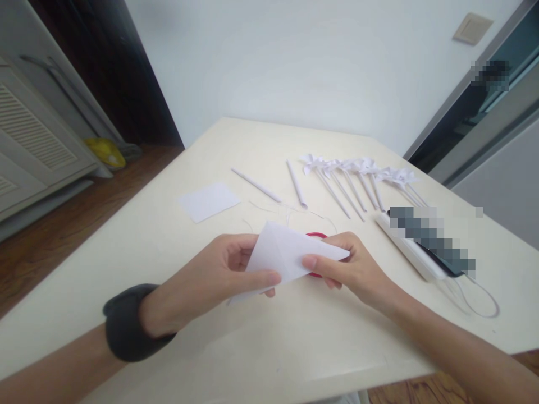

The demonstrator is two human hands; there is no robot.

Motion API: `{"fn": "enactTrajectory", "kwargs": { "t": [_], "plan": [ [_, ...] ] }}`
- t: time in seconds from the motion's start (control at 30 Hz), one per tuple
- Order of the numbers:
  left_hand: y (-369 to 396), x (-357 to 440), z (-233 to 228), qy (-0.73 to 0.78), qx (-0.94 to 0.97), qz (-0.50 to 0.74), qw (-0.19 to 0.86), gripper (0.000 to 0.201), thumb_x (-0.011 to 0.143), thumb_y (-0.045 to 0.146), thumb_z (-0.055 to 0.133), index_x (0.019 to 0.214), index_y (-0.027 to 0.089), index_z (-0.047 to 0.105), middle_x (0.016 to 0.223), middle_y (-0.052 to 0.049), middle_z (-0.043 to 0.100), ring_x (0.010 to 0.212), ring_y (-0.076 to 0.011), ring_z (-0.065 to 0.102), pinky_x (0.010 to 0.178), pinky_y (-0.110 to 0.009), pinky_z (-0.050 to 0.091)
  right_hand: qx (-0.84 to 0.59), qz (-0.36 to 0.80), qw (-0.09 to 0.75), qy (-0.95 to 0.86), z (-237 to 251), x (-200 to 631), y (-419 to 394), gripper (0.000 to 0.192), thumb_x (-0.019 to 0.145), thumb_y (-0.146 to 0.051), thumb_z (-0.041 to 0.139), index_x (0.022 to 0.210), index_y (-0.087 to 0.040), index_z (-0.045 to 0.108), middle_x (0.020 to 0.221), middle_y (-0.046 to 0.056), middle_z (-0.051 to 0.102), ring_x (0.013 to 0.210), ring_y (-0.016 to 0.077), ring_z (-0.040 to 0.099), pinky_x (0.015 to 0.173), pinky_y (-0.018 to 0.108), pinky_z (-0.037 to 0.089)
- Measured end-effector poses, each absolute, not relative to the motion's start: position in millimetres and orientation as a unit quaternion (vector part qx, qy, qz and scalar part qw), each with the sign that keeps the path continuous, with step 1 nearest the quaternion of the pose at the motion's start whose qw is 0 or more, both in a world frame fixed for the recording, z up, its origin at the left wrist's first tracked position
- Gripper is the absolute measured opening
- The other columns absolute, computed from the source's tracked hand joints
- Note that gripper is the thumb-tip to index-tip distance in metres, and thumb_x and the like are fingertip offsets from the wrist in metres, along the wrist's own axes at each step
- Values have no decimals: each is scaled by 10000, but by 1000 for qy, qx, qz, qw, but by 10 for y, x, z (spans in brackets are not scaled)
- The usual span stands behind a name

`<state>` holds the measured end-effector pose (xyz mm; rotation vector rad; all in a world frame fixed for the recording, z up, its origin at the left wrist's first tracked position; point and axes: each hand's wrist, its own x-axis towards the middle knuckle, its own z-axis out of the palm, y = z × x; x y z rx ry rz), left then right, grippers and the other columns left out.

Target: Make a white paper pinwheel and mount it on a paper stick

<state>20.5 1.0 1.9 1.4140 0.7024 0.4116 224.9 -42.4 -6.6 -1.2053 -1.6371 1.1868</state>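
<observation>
Between both hands, above the front of the table, is a folded sheet of white paper (286,247). My left hand (236,266) pinches its left part, thumb on top and fingers beneath. With thumb and fingers, my right hand (345,261) grips the narrower right end. Behind the paper shows part of a red ring-shaped thing (316,234), mostly hidden; I cannot tell its kind. A flat square of white paper (209,202) lies to the left. Farther back lie two rolled paper sticks (256,186), and several white paper pinwheels (362,166) on sticks rest in a row at the right.
A white box-like thing (410,252) with a dark blurred object on it lies on the right of the table (168,269), a white cable (490,314) trailing from it. Thin strips (263,209) lie behind the paper. A wall (295,62) borders the table's back edge.
</observation>
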Motion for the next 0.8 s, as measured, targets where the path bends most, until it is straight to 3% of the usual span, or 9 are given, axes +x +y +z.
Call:
{"fn": "enactTrajectory", "kwargs": {
  "t": [0.27, 0.4, 0.5, 0.63, 0.8],
  "plan": [
    [10, 183, 24, 318, 621, 203, 687, 344, 742, 36, 540, 1008, 242, 610, 787, 28, 645, 693, -110, 568, 630, -183, 458, -427, 510, 423, -615, -46, 2341, -406, 453, 803, -291, 569, 420, -153, 371, 404, -67, 303, 401, 50, 251, 406, 246, 153],
    [4, 188, 19, 333, 613, 217, 683, 328, 736, 28, 536, 987, 229, 604, 770, 31, 642, 682, -108, 568, 617, -179, 443, -403, 529, 448, -598, -68, 2371, -391, 456, 852, -348, 478, 445, -159, 393, 427, -62, 318, 439, 65, 281, 457, 241, 220],
    [6, 193, -7, 336, 610, 240, 676, 290, 734, 28, 530, 942, 214, 609, 766, 32, 637, 689, -106, 563, 619, -173, 434, -379, 564, 421, -600, -116, 2284, -389, 338, 811, -390, 519, 570, -155, 540, 535, -30, 458, 537, 90, 418, 522, 237, 306],
    [16, 189, -48, 332, 619, 248, 668, 276, 731, 26, 522, 922, 206, 606, 779, 29, 636, 717, -116, 568, 638, -184, 441, -377, 603, 376, -594, -175, 2108, -400, 94, 766, -259, 606, 783, -168, 622, 722, -2, 564, 684, 114, 519, 595, 224, 374],
    [19, 185, -70, 330, 644, 241, 646, 249, 716, 26, 524, 869, 201, 613, 765, 34, 632, 722, -124, 573, 652, -190, 447, -421, 604, 384, -557, -194, 2061, -386, 164, 779, -220, 587, 942, -210, 605, 853, 6, 597, 770, 125, 535, 615, 216, 391]
  ]
}}
